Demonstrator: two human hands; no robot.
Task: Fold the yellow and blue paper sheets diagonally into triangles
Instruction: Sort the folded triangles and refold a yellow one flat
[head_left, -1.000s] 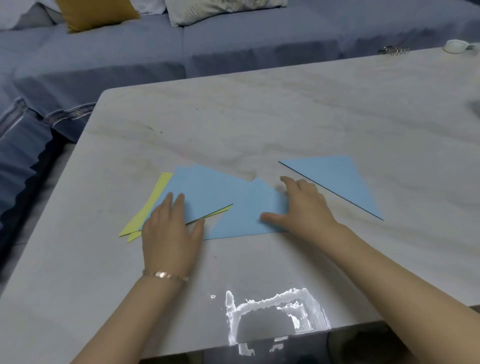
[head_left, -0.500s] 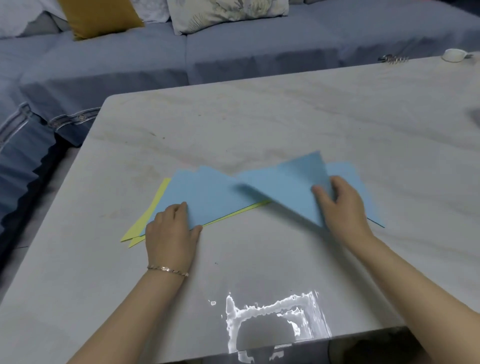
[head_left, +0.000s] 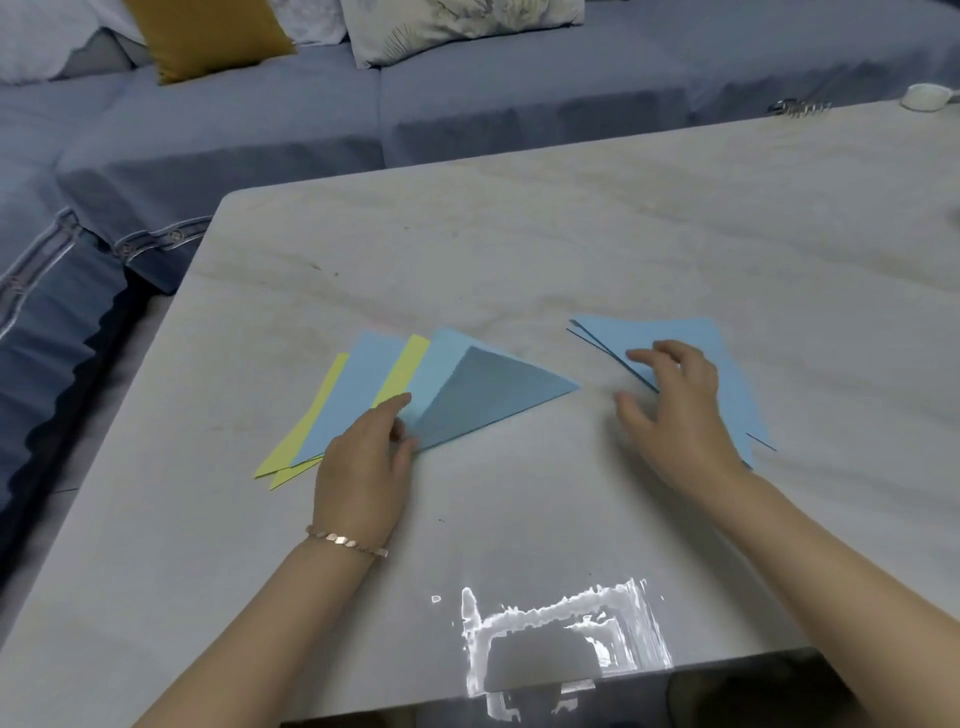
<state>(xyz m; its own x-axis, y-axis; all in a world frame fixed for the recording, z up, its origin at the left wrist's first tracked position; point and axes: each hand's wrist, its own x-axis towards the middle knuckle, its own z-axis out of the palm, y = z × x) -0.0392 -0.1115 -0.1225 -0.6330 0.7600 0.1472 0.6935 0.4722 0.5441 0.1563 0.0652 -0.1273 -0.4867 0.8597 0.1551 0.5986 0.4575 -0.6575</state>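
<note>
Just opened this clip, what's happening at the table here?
A person is folding paper on a table. The left hand holds the near corner of a blue sheet, which is partly raised on top of a fanned pile of yellow and blue sheets. The right hand hangs open over some folded blue triangles off to the right; whether it touches them is unclear.
</note>
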